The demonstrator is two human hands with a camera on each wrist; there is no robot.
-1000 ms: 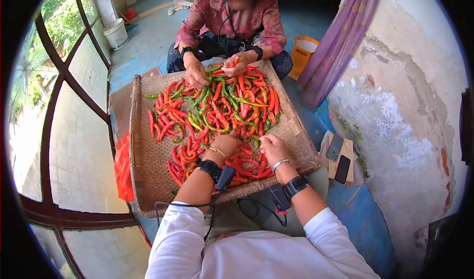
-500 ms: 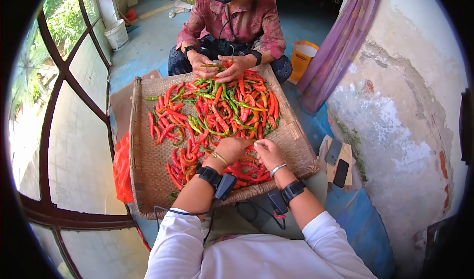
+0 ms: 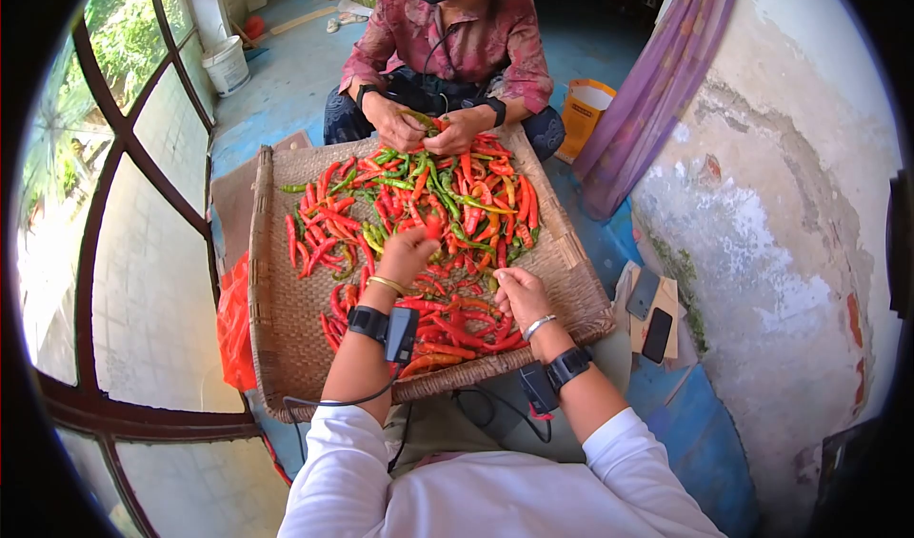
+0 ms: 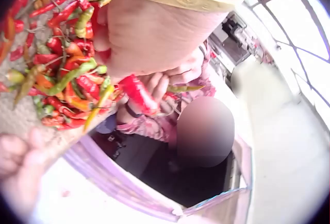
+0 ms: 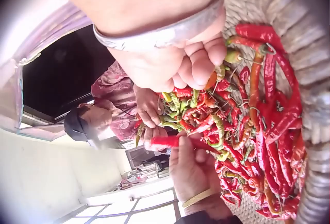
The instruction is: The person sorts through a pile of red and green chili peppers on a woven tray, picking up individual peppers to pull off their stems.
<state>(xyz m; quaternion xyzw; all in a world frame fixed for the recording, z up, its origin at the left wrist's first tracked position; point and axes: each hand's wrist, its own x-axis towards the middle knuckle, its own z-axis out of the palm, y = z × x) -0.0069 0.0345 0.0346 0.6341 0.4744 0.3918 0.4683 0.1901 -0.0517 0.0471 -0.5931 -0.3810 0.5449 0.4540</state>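
Note:
My left hand (image 3: 404, 258) is raised over the middle of the woven tray (image 3: 286, 348), pinching a red chili pepper (image 4: 139, 95). In the right wrist view that pepper points away from the thumb of this hand. My right hand (image 3: 522, 296) hovers above the tray's near right part, its fingers curled inward, with no pepper showing in them. Close to its fingertips is a greenish pepper (image 5: 233, 55). Red chili peppers (image 3: 457, 328) lie heaped at the near side, and a mixed red and green pile (image 3: 447, 190) covers the far half.
Across the tray a person (image 3: 447, 52) in a pink patterned shirt holds peppers in both hands. Two phones (image 3: 657, 334) lie on cardboard at the right. A red plastic bag (image 3: 236, 324) is by the tray's left edge, and a yellow bag (image 3: 583, 119) stands beyond. Cables (image 3: 476, 395) hang near my lap.
My left hand has moved from beside my right hand forward and to the left, carrying the red pepper. The other person's hands have come closer together.

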